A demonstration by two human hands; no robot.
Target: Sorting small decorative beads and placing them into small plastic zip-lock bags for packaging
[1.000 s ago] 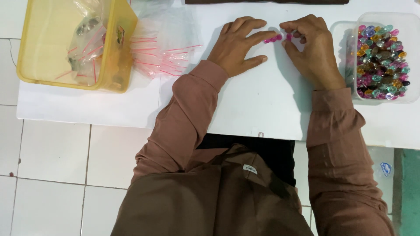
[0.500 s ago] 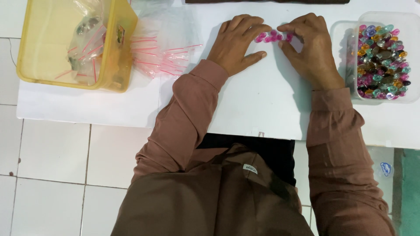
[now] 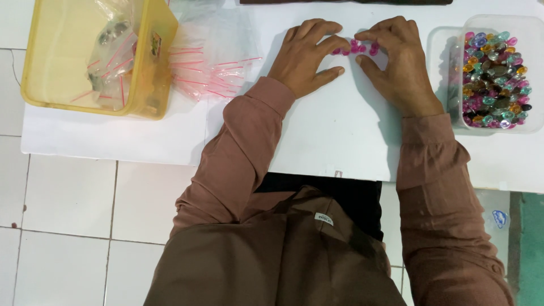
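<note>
Both hands, left hand (image 3: 306, 56) and right hand (image 3: 396, 62), apparently touch pink beads (image 3: 356, 49).

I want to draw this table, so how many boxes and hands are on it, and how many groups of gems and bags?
Hands: 2, left and right
Boxes: 2, yellow box and clear box
Pink gem cluster between the hands: 1
Heap of mixed gems in the clear box: 1
Pile of small bags: 1
Total: 7
</note>
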